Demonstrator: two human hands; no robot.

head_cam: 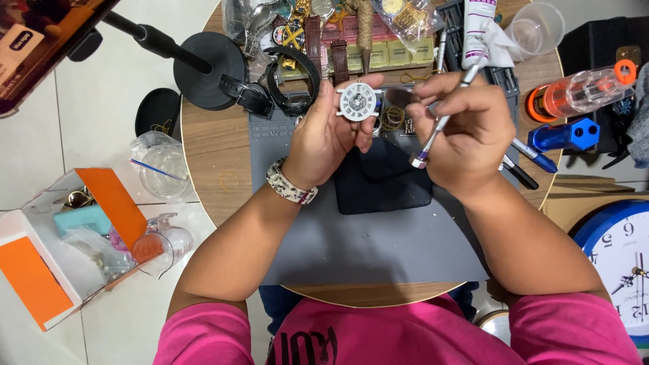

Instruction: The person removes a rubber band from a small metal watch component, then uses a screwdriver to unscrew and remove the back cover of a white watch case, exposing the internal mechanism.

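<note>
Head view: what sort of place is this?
Probably a home watch-repair bench: a small round wooden table on tiled floor, cluttered with wristwatches and straps. The left hand holds a white round holder; the right hand holds a screwdriver.

The blue wall clock point(618, 260) is cut off by the right edge.
</note>
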